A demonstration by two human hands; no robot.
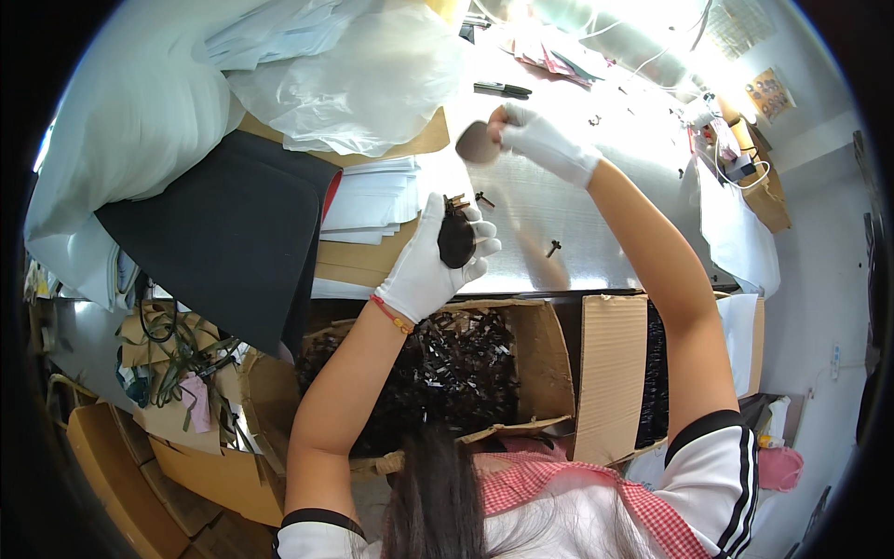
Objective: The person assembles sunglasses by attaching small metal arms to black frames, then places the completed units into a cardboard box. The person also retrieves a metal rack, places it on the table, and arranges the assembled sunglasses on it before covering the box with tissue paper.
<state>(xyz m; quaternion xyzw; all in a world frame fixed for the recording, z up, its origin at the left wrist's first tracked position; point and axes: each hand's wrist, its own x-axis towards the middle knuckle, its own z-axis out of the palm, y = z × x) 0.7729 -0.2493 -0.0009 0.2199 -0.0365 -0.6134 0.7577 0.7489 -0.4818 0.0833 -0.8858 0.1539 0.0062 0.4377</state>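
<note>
1. While a dark oval piece [456,242] and small brass-toned parts [453,202] are cradled by the curled, gloved left fingers [485,248], a brownish rounded piece [477,144] is pinched by the right fingers [497,123], beyond the left ones and above the tabletop [615,224]; its outline is blurred.
2. The step in hand is judged to be the handling of such pieces singly; whether they are being sorted or fitted cannot be told.
3. For the next move, a steady left grasp and careful right placement seem called for, clear of the small dark fitting [485,199] just beside the left fingers.
</note>
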